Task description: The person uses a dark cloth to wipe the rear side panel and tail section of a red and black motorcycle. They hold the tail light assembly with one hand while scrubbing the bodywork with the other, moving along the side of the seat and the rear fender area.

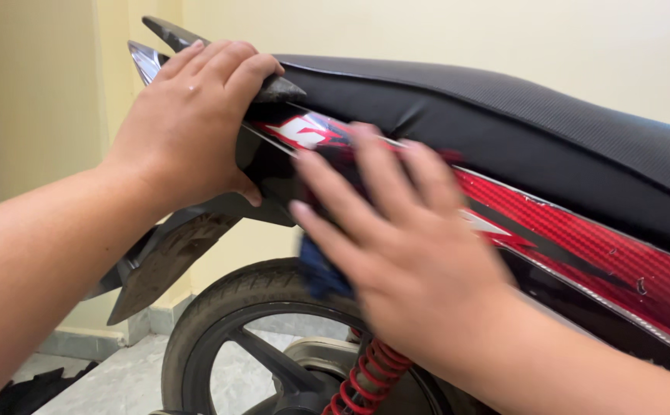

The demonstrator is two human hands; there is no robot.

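The glossy red side panel is being wiped with a dark blue cloth pressed under the spread fingers of the right hand, while the tail grip is clasped by the left hand with fingers together, and much of the panel seems not yet covered

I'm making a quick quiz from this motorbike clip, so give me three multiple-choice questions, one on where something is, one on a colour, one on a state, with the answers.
1. Where does the left hand rest?
A. on the rear wheel
B. on the tail end by the seat
C. on the floor

2. What colour is the coil spring by the rear wheel?
A. red
B. yellow
C. green

3. How is the right hand placed?
A. clenched in a fist, off the bike
B. flat with spread fingers on the red side panel, a dark blue cloth under it
C. gripping the tyre

Answers: 1 B, its fingers curl over the tail by the black seat. 2 A, the coils are red. 3 B, the fingers lie spread over panel and cloth.
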